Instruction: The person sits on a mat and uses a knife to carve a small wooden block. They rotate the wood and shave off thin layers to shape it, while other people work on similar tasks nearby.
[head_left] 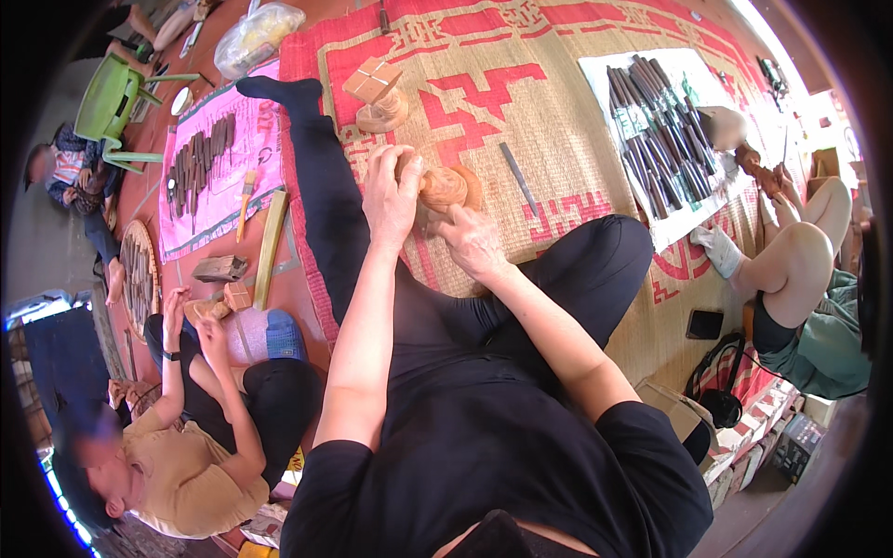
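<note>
A turned, carved piece of pale wood (445,189) lies tilted low over the mat between my two hands. My left hand (391,193) is closed round its left end, from above. At its near side, my right hand (471,242) has its fingers curled in and pressed together against the wood; whatever they may pinch is hidden. Just beyond my left hand stands a second carved wooden piece (383,112) with a square block top. To the right of my hands, a flat file (518,179) rests on the mat.
Carving tools (200,166) lie in a row on a pink cloth (177,237), and many more (660,130) on a white sheet at right. A brush (246,205) and wood strip (271,249) lie left. Co-workers sit at left (186,456) and right (800,251).
</note>
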A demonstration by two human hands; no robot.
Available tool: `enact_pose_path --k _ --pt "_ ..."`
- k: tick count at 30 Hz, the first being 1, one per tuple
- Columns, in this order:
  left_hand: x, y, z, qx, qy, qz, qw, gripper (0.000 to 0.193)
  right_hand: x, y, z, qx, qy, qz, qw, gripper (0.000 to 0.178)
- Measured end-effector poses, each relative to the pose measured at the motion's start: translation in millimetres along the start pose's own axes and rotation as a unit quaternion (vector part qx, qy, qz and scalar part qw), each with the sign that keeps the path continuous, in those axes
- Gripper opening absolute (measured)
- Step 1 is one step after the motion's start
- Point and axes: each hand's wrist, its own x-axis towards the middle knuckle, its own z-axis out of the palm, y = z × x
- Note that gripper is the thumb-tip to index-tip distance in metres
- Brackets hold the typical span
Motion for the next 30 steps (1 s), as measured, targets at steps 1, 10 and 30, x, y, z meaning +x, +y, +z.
enact_pose_path --k 1,10,30 --pt "1.0 -2.9 -3.1 -0.002 0.000 -0.001 1.000 0.030 2.8 -3.8 -3.9 0.031 0.051 0.024 0.998 0.022" --pt "-3.8 6.6 3.3 0.019 0.013 0.015 1.000 0.026 35.8 -18.2 10.8 -0.010 0.177 0.105 0.979 0.019" --pt "-6.5 -21.9 -7.9 -0.086 0.013 -0.045 0.995 0.027 24.3 -15.3 -4.6 0.115 0.134 0.167 0.970 0.019"
